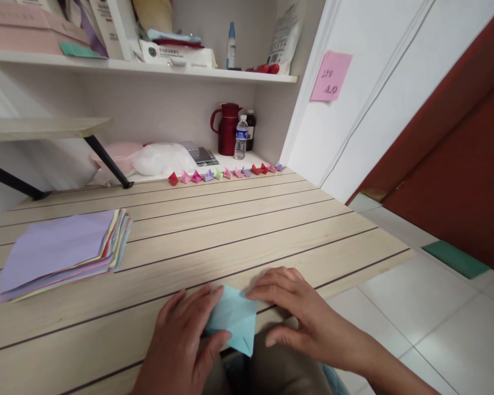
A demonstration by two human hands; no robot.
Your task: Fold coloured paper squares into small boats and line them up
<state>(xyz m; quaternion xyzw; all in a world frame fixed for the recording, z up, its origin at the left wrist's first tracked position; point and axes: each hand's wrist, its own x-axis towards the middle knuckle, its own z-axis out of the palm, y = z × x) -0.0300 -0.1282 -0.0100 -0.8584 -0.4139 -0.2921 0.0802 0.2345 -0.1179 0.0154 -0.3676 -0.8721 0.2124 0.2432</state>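
Observation:
A folded light-blue sheet of origami paper (236, 315) lies at the front edge of the table, its lower corner sticking out past the edge. My left hand (187, 334) covers the paper's left side, with index finger and thumb pressing on it. What lies beneath that palm is hidden. At the opposite side, my right hand (296, 307) has its fingertips at the paper's upper right corner. Its fingers are stretched out and the thumb stands well apart, with nothing gripped between them.
A stack of coloured paper (61, 241) lies on the left of the table (230, 230). Several small folded paper pieces (208, 175) form a row along the back. Behind stand a red jug (228, 131) and a water bottle (241, 138). A black-legged stand (107, 159) is at the left.

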